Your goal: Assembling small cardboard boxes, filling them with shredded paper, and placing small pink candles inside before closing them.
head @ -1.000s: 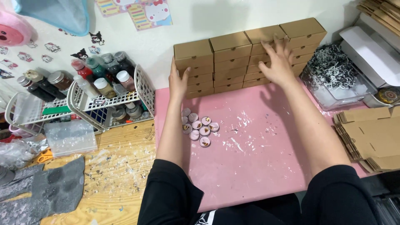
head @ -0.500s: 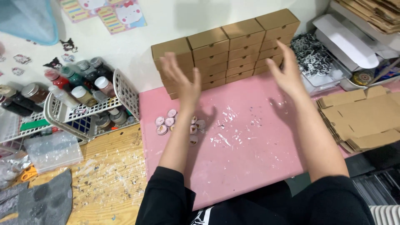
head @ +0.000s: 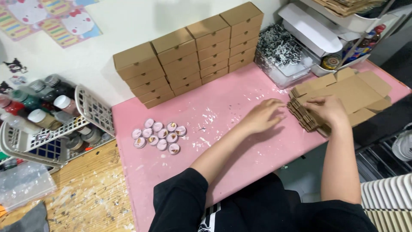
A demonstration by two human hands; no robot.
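Flattened cardboard blanks (head: 343, 92) sit stacked at the pink mat's (head: 240, 107) right edge; the left hand (head: 262, 116) steadies the stack's side, fingers loosely curled, while the right hand (head: 328, 111) pinches the top blank.

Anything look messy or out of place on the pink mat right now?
Mostly tidy. White flecks and smears mark the pink mat at its middle, like dried paint or scuffing. Both hands, left and right, rest on the flat cardboard stack, which sits neatly.
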